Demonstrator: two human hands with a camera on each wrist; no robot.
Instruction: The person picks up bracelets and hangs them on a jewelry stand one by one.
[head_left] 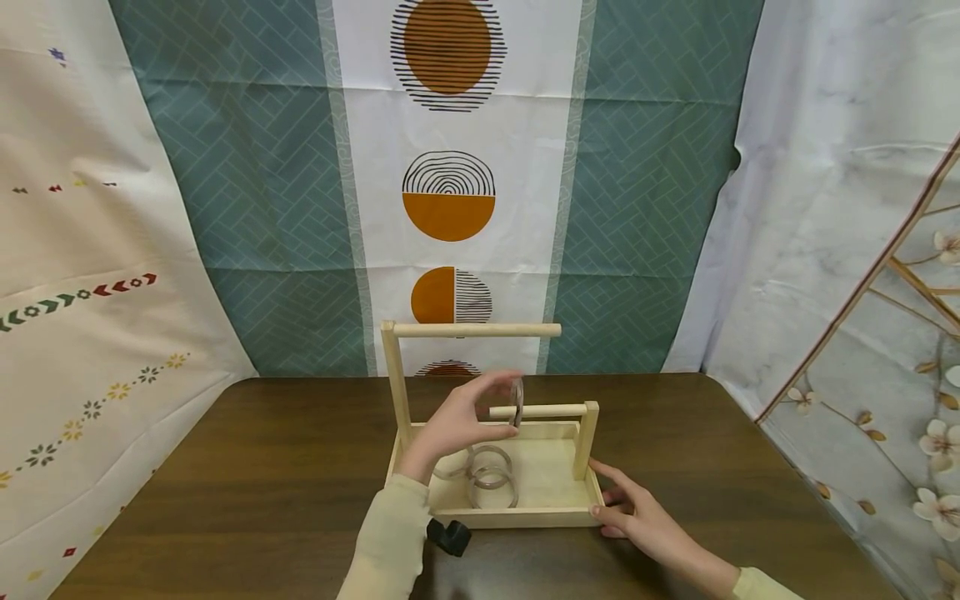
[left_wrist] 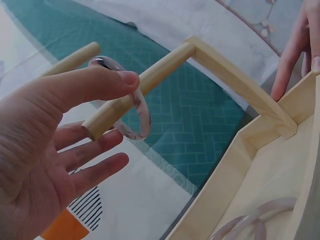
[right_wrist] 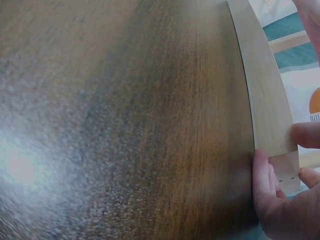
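Note:
My left hand point(head_left: 463, 419) pinches a pale, translucent bangle point(left_wrist: 143, 112) between thumb and fingers. In the left wrist view the bangle is around the lower wooden peg point(left_wrist: 165, 65), near its free end, which sticks out toward my palm. This peg runs sideways from a short post point(head_left: 587, 442) at the right end of a shallow wooden tray point(head_left: 517, 518). Several similar bangles point(head_left: 513, 493) lie overlapping on the tray's floor, left of the middle. My right hand point(head_left: 637, 518) grips the tray's front right corner, thumb on the front edge and fingers along the right side.
A taller post point(head_left: 395, 383) with a longer peg point(head_left: 480, 331) rises at the tray's left end, above and behind my left hand. Beneath the tray is a dark wooden table point(head_left: 285, 467). Patterned cloth point(head_left: 285, 208) hangs behind it. A black strap piece point(head_left: 448, 537) sits at my left wrist.

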